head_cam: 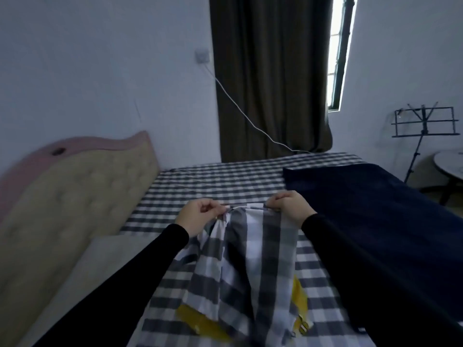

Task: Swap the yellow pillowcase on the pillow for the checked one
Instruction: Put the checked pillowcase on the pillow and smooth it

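Note:
I hold the checked pillowcase [250, 254] up over the bed by its top edge. My left hand [198, 216] pinches the left corner and my right hand [290, 206] grips the right corner. The grey, white and dark checked cloth hangs down in folds toward me. Below it lies the yellow pillowcase [200, 320], showing at the lower left, with another strip of it at the lower right; most of it is hidden by the hanging cloth. I cannot tell whether a pillow is inside it.
The bed carries a checked sheet [213, 186] and a dark blue blanket [370, 204] on the right. A padded headboard [62, 196] stands at the left. A white cable [240, 108] runs from a wall socket to the bed. A music stand [423, 126] and round table [451, 166] are at far right.

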Tool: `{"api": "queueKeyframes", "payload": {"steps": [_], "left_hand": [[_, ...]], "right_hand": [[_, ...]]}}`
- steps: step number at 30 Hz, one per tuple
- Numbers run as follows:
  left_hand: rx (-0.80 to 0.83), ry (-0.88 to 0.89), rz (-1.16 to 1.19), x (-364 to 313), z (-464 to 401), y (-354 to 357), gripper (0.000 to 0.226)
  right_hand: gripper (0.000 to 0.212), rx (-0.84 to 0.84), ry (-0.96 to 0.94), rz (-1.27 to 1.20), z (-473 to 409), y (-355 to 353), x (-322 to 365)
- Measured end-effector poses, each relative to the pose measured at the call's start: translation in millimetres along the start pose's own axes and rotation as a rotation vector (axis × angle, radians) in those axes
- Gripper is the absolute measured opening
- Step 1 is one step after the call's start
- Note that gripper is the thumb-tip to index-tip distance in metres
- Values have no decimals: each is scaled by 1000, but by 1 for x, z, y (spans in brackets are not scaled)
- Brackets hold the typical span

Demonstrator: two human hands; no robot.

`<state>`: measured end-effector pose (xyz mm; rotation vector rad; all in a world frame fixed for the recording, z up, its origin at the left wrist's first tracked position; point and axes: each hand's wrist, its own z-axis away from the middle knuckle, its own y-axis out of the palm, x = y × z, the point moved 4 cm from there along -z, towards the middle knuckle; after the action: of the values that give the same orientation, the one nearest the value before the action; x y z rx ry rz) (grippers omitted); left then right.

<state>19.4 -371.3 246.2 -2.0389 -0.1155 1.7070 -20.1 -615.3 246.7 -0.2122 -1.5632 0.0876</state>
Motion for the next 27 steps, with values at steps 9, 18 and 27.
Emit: {"api": "queueKeyframes", "payload": {"steps": [9, 18, 27], "left_hand": [[126, -80, -379, 29, 31, -110, 40], [-205, 134, -223, -47, 31, -163, 51], [-492, 274, -408, -103, 39, -206, 69]], "right_hand": [[16, -330, -226, 446, -17, 48, 87], [13, -481, -151, 503, -29, 58, 100], [18, -307, -244, 345, -34, 93, 104]]}}
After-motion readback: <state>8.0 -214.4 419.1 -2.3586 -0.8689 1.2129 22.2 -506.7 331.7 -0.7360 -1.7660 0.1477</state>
